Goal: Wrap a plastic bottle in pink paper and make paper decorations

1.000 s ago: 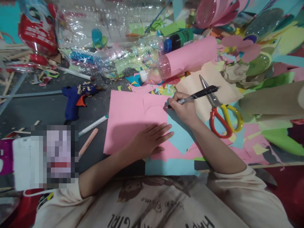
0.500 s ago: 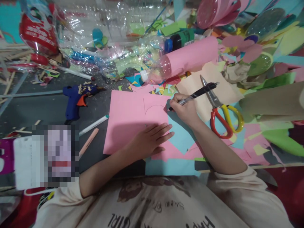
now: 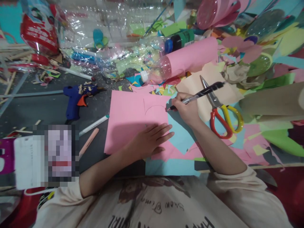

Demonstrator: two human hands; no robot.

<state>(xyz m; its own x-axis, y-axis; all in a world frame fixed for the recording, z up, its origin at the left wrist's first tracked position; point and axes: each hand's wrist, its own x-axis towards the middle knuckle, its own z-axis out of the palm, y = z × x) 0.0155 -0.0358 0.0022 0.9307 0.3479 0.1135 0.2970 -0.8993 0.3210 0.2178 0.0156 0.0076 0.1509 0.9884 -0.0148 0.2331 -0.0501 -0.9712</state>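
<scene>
A pink sheet of paper (image 3: 125,117) lies before me, with a short straight line and a curved line drawn near its upper right. My left hand (image 3: 152,139) rests flat on the sheet's lower right part, fingers spread. Between the fingers of my right hand (image 3: 186,109) is a black pen (image 3: 201,92), its tip at the sheet's right edge, by the end of the curve. Light blue paper (image 3: 181,134) lies under my right wrist. Scissors (image 3: 217,107) with one red and one yellow handle lie just right of that hand, blades pointing away.
A blue glue gun (image 3: 73,103) lies left of the sheet, near a white marker (image 3: 93,125) and a peach-coloured stick (image 3: 89,142). Behind are a pink-wrapped bottle (image 3: 192,58), clear plastic and many paper scraps. A brown paper roll (image 3: 273,101) stands at right.
The pen has tilted, its top end swinging a little to the right and its tip shifting slightly left. My left hand stays in place.
</scene>
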